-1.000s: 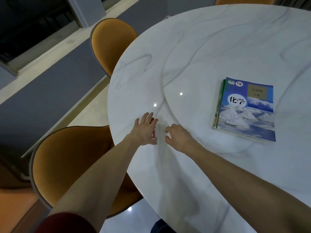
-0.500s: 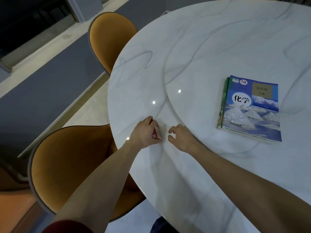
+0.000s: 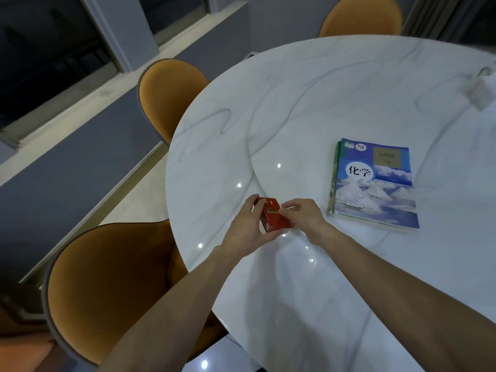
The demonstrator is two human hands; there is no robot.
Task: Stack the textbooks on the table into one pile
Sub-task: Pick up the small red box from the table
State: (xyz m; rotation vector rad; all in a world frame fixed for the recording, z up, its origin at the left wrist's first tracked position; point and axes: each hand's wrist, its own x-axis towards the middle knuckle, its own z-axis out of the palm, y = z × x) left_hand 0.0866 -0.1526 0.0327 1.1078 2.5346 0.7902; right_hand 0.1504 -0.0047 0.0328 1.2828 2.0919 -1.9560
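A pile of textbooks (image 3: 375, 183) lies on the round white marble table (image 3: 295, 103), a blue one with snowy mountains on top and a green edge showing beneath it at the left. To the left of the pile, near the table's rim, my left hand (image 3: 245, 229) holds a small red box (image 3: 272, 216) just above the tabletop. My right hand (image 3: 304, 214) touches the box's right side with its fingertips. Both hands are a short way from the books and do not touch them.
Three orange chairs stand around the table: one at the near left (image 3: 107, 285), one further along the left (image 3: 166, 95), one at the far side (image 3: 359, 16). A small pale blurred object (image 3: 476, 89) lies at the table's far right. A grey wall and window run along the left.
My left hand closed on the red box and lifted it off the table. My right hand came over to touch it. The view has shifted, with the pile unmoved.
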